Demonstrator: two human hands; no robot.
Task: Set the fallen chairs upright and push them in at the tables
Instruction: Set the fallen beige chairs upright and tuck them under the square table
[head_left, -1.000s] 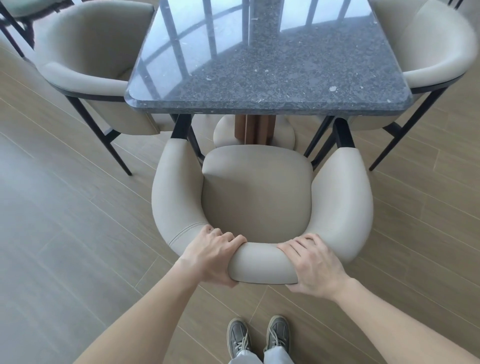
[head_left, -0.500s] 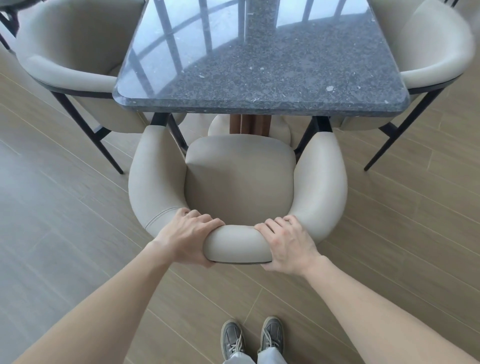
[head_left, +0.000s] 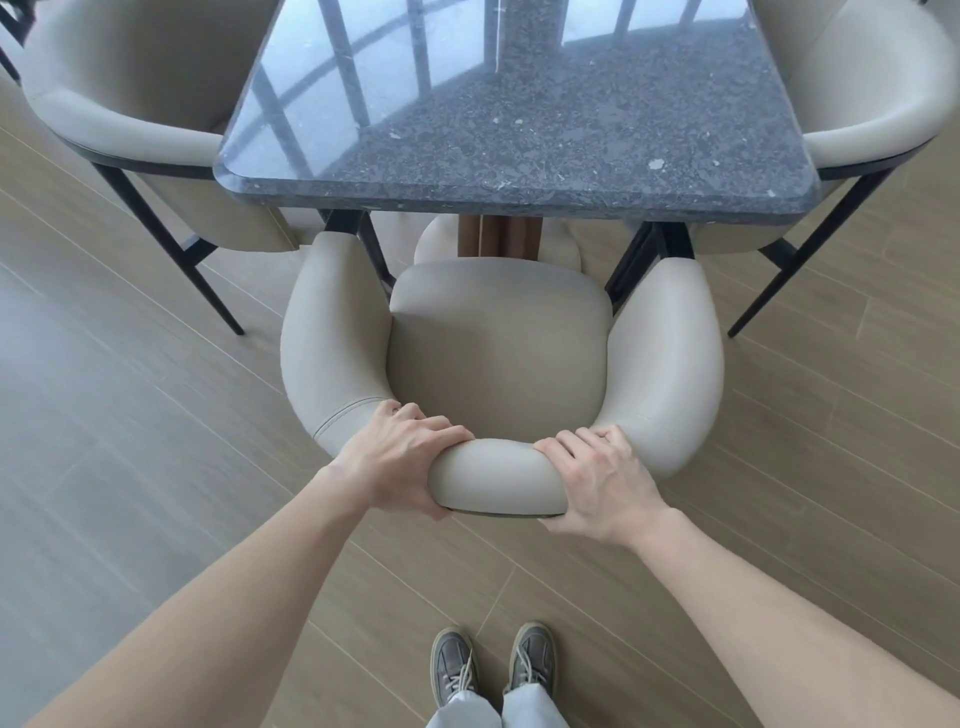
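Observation:
A beige padded armchair (head_left: 498, 343) stands upright in front of me, facing a dark speckled stone table (head_left: 519, 130). The tips of its armrests sit under the table's near edge, while the seat lies mostly outside it. My left hand (head_left: 400, 457) grips the curved backrest left of centre, fingers over the top and thumb behind. My right hand (head_left: 597, 478) grips the same backrest right of centre.
Two more beige armchairs stand upright at the table, one on the left (head_left: 130, 104) and one on the right (head_left: 872, 93), their black legs angled outward. The table's wooden pedestal (head_left: 498, 236) stands beyond the seat. My shoes (head_left: 491, 665) are on the wooden plank floor.
The chair has slid forward toward the table with both hands on its backrest; its armrest tips now reach under the table edge. The grip of both hands is unchanged.

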